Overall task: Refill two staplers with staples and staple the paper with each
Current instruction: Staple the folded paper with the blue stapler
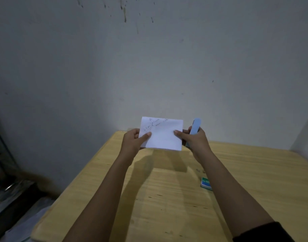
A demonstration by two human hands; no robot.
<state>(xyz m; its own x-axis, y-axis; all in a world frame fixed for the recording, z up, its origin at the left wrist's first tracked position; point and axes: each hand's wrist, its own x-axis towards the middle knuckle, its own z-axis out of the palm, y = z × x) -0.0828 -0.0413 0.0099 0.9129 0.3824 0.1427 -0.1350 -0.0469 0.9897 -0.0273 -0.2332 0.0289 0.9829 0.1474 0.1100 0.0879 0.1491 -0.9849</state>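
A folded white paper with handwriting near its top is held up above the far end of the wooden table. My left hand pinches its left edge, thumb on the front. My right hand grips a light blue stapler that points upward, and its thumb presses the paper's right edge. A small green and white staple box lies on the table, partly hidden behind my right forearm. No second stapler shows in this view.
A plain grey wall stands right behind the table. Dark clutter and something metallic lie on the floor to the left of the table's left edge.
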